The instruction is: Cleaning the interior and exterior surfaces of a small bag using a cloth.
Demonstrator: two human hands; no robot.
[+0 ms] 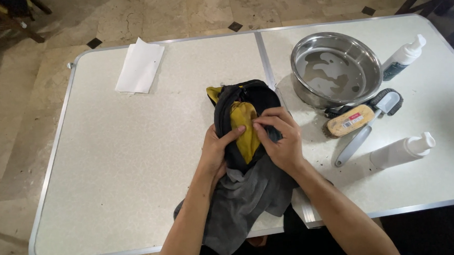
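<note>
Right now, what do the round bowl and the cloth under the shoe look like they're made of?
The bowl looks like polished metal, probably stainless steel: its inside mirrors light in bright patches. The grey cloth looks like soft, matte fabric, perhaps microfibre: it folds and droops limply over the table edge.

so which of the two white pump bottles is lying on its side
The white pump bottle nearer the table's front edge, just right of the long-handled brush. It lies flat, while the other bottle stands beside the steel bowl.
</note>
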